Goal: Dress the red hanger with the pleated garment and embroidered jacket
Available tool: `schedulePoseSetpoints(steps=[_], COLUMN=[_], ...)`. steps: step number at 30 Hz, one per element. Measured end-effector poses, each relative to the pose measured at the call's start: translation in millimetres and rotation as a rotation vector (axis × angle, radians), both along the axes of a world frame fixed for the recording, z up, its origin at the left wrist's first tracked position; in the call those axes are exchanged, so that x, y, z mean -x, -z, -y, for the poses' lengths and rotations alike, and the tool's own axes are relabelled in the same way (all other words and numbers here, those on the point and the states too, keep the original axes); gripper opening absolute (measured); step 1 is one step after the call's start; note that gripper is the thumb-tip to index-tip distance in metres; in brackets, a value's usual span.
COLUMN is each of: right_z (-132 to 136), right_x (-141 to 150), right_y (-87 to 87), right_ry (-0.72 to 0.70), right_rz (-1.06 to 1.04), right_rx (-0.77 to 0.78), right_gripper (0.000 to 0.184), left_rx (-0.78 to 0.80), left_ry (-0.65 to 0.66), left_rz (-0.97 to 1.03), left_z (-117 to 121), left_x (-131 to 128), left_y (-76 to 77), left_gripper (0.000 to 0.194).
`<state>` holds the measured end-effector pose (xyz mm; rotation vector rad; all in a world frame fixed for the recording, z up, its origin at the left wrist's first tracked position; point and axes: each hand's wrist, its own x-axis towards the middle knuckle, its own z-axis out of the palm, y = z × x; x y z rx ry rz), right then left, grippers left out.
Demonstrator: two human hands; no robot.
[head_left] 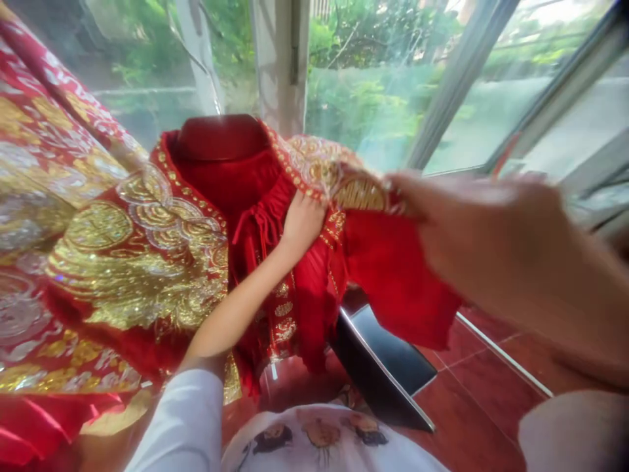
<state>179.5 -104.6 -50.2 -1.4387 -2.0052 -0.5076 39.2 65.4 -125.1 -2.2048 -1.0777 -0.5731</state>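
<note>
A dress form (221, 139) with a dark red neck cap wears a red jacket (162, 255) covered in gold and silver embroidery. Under it is a red blouse (268, 216) with a gathered neckline and hanging ties. My left hand (305, 224) reaches across the chest, its fingers curled round the jacket's beaded front edge and partly hidden under it. Slightly blurred, my right hand (472, 223) grips the jacket at the shoulder and holds that side lifted away from the form. A plain red sleeve (398, 275) hangs below it.
Another red garment with gold and white patterns (44, 157) hangs at the left. Tall windows (373, 98) stand close behind the form. A dark, shiny panel (383, 367) leans low over the red tiled floor (472, 406).
</note>
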Motion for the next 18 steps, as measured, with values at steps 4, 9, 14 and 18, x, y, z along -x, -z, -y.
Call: schedulePoseSetpoints(steps=[4, 9, 14, 18], right_z=[-8.0, -45.7, -107.8, -150.8], right_x=[30.5, 35.1, 47.6, 64.7], right_y=[59.9, 39.9, -30.7, -52.0], right_ry=[-0.096, -0.252, -0.353, -0.564], right_rz=[0.255, 0.224, -0.010, 0.049], right_rx=[0.154, 0.198, -0.141, 0.099], right_gripper=[0.044, 0.032, 0.046, 0.025], left_rx=[0.151, 0.608, -0.008, 0.191], left_ry=[-0.084, 0.176, 0.068, -0.053], left_rz=[-0.117, -0.267, 0.410, 0.408], left_z=[50.7, 138.9, 138.5, 91.3], left_x=[21.1, 109.0, 183.2, 214.5], left_y=[32.5, -6.6, -102.7, -133.9], left_gripper=[0.049, 0.027, 0.028, 0.058])
